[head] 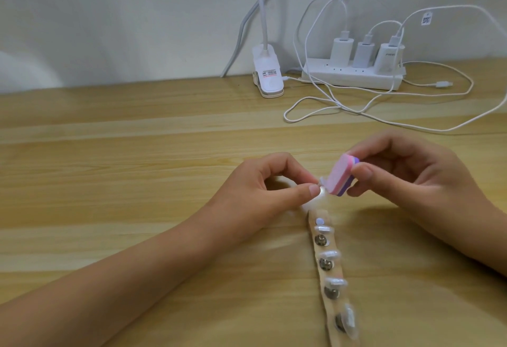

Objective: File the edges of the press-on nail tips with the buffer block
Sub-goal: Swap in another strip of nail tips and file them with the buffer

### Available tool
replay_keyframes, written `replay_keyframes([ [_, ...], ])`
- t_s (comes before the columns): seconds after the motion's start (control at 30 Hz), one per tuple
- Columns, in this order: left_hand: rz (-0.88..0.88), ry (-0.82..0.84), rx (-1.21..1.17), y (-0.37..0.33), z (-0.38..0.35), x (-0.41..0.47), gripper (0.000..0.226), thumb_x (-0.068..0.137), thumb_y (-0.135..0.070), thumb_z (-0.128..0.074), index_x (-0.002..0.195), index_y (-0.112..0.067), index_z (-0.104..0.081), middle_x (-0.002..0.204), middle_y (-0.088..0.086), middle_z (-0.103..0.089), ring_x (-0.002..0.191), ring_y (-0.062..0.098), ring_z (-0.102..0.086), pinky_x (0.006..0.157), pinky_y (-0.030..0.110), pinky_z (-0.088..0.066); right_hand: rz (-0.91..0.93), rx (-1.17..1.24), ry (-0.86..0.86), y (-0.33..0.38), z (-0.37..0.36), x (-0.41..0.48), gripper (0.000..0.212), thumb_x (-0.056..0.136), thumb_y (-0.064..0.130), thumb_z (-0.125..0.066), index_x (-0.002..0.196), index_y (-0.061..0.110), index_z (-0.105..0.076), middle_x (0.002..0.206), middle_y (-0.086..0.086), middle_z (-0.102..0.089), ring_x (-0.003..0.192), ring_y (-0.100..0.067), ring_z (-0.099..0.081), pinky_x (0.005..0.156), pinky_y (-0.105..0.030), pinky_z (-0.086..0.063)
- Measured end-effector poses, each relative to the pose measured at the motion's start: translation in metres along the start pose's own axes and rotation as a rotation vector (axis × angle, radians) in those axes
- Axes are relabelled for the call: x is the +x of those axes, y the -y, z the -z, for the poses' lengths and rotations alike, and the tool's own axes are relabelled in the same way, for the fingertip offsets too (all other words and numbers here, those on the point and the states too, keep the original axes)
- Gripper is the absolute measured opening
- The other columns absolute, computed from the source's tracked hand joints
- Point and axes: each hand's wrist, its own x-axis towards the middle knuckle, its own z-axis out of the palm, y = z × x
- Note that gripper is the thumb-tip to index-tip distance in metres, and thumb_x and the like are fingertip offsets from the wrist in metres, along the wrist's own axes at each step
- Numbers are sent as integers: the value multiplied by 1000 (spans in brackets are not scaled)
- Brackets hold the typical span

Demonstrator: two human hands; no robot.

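My left hand [263,190] pinches a small pearly press-on nail tip [130,189] between thumb and forefinger, just above the table. My right hand [406,176] grips a pink and purple buffer block [343,177] with thumb and fingers, and the block's pink face lies against the tip's edge. Below the hands a tan strip [330,272] runs toward me. It carries several round metal holders, with more pearly nail tips [330,254] stuck along it.
On the wooden desk [137,154], at the back right, lies a white power strip [354,76] with three chargers and loose white cables [384,110] trailing forward. A white clip lamp base [267,72] stands at the back centre by the wall.
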Motion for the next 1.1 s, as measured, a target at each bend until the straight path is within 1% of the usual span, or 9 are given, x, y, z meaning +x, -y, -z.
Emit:
replay_keyframes([
  [0.13, -4, -1, -8, 0, 0, 0, 3, 77, -32, -74, 75, -32, -71, 64, -13, -63, 60, 4, -52, 59, 14, -42, -15, 8, -5, -1, -1, 1, 23, 72, 25, -69, 88, 8, -67, 80, -2, -75, 68, -11, -71, 67, -18, -56],
  [0.23, -7, 9, 2, 1, 0, 0, 4, 77, -32, -75, 76, -31, -71, 66, -6, -63, 61, 9, -50, 59, 22, -39, -54, 17, 32, -1, -1, 2, 23, 72, 28, -70, 85, 8, -68, 83, -4, -76, 72, -12, -73, 69, -18, -56],
  [0.33, -13, 12, -20, 1, 0, 0, 5, 78, -29, -75, 76, -31, -71, 62, -12, -62, 58, 2, -51, 58, 14, -40, -43, 27, -6, -2, 0, 2, 19, 72, 28, -70, 82, 12, -70, 81, -3, -76, 71, -11, -72, 70, -17, -56],
  [0.47, -13, 14, 4, 0, 0, -1, 5, 76, -31, -75, 77, -29, -71, 75, 11, -69, 68, 12, -56, 67, 26, -42, -61, 36, 39, 0, -2, 2, 30, 70, 29, -70, 87, 5, -67, 81, -5, -76, 71, -11, -73, 68, -17, -56],
  [0.63, -11, 14, 19, 1, -1, 0, 4, 76, -33, -74, 77, -33, -70, 82, 10, -72, 73, 17, -61, 70, 30, -47, -68, 37, 57, 1, -2, 2, 28, 70, 26, -69, 86, 3, -64, 79, -5, -76, 68, -10, -71, 66, -16, -56],
  [0.73, -17, 3, 14, 2, -1, 0, 4, 76, -32, -74, 77, -33, -70, 78, 1, -73, 72, 14, -63, 70, 24, -49, -55, 39, 18, -1, -1, 2, 28, 70, 23, -69, 87, 2, -64, 79, -4, -75, 68, -10, -71, 67, -17, -56],
  [0.87, -24, -4, 20, 1, -2, 1, 4, 77, -30, -73, 79, -30, -70, 83, 11, -72, 82, 39, -66, 75, 43, -53, -92, 62, 84, -1, -2, 2, 31, 70, 26, -70, 86, 1, -65, 81, -7, -76, 71, -13, -72, 68, -18, -56],
  [1.0, -29, -8, 16, 0, -2, 1, 4, 78, -29, -73, 80, -30, -69, 80, -1, -73, 81, 34, -67, 73, 31, -50, -77, 74, 18, -1, 0, 4, 30, 70, 26, -69, 88, 2, -64, 82, -6, -76, 73, -12, -73, 70, -18, -56],
  [1.1, -26, -6, 11, -1, -3, 1, 6, 77, -31, -73, 80, -28, -69, 84, 15, -72, 83, 45, -63, 71, 40, -48, -104, 67, 102, -1, 0, 3, 31, 71, 25, -70, 90, 0, -64, 85, -9, -76, 76, -15, -73, 72, -20, -57],
])
